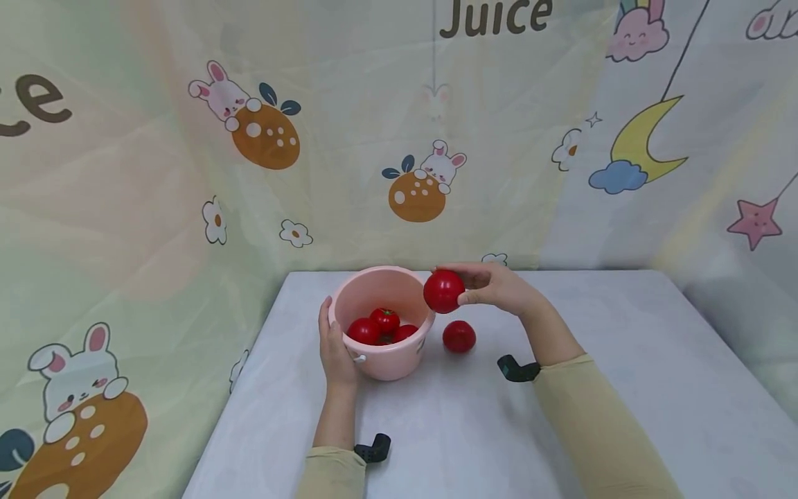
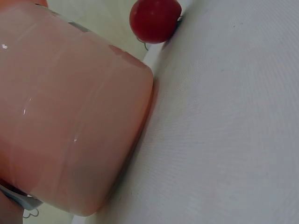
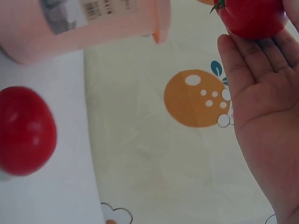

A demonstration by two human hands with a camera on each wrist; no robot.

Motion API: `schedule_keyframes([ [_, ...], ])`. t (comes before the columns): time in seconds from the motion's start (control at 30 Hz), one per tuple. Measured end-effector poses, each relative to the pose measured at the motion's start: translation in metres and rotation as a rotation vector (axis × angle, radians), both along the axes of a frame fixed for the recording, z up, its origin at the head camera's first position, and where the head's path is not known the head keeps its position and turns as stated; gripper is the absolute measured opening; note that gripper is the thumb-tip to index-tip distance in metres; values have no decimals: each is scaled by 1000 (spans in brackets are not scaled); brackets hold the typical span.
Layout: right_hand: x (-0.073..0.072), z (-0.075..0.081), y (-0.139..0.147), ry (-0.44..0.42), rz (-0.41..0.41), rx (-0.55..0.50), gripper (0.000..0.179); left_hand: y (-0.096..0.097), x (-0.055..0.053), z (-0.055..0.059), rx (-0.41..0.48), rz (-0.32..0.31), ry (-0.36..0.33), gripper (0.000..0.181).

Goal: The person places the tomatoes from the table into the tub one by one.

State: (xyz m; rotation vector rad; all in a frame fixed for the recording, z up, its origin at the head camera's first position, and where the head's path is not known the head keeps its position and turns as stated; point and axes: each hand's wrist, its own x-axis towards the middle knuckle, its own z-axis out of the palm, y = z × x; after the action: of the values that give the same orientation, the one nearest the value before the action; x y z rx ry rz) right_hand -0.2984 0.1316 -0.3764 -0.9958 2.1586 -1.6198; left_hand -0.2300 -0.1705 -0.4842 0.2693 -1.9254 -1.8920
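Pinched between the thumb and fingers of my right hand [image 1: 495, 284] is a red tomato [image 1: 444, 291], beside the right rim of a pink bucket [image 1: 388, 362]. Its green stem shows in the right wrist view, where the palm [image 3: 273, 107] faces the camera. My left hand [image 1: 337, 350] rests against the bucket's left side with the fingers extended upward. Several tomatoes [image 1: 364, 331] lie inside the bucket. Another tomato [image 1: 459, 337] sits on the table just right of it, below the held one. In the left wrist view the bucket wall [image 2: 70, 112] hides most of the left hand.
A white-covered table [image 1: 598, 416] lies under everything. Printed cloth [image 1: 349, 104] hangs behind it and along both sides. Each wrist wears a black camera mount [image 1: 519, 369]. On the bucket's side is a label with a barcode [image 3: 96, 9].
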Motion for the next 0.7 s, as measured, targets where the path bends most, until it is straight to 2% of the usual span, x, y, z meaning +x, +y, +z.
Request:
schedule_keyframes([
  [0.2,-12,15,-17,-23,25,44,63,3,-1,0,16,4,-15,49],
  [0.4,-24,24,-36,-40,37,171,57,5,-1,-1,2,1,-14,50],
  [0.7,-44,32,-91,-26,171,411,62,1,2,2,-4,-4,-34,49],
])
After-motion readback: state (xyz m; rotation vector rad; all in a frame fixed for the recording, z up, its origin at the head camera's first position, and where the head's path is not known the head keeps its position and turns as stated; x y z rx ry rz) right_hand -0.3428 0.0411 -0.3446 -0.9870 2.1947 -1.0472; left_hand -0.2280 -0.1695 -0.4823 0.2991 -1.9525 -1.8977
